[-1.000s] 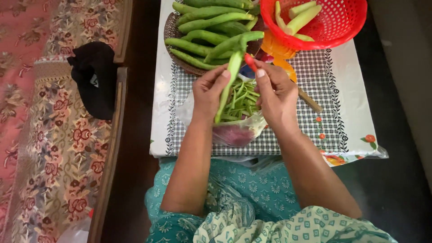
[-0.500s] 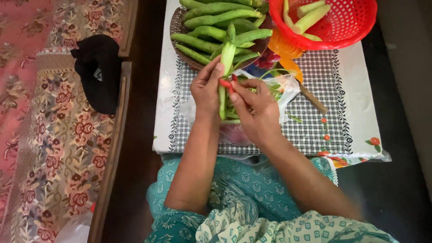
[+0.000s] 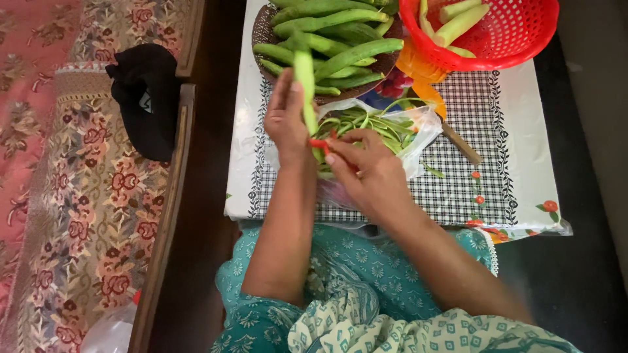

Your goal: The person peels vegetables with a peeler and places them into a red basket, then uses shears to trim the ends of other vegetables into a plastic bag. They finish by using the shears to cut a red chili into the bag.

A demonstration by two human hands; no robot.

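A long pale green gourd is held upright over the near part of the tabletop, its upper end reaching up in front of the brown basket. It is gripped along its left side by the left hand, whose fingers are stretched up the length of the vegetable. A small red peeler is pinched in the closed right hand and is pressed against the lower part of the gourd, just beside the left thumb.

Directly beneath both hands a clear plastic bag is spread open, and green peelings are heaped inside it (a pinkish thing shows through its lower part, too blurred to tell).

Beyond the bag, a round brown basket is piled with whole dark green gourds. To its right a red plastic colander is seen, with pale peeled pieces lying in it. A wooden handle lies near the bag's right edge on the checked cloth.

Well apart on the left, a black cloth is draped over a wooden rail beside floral-patterned fabric.
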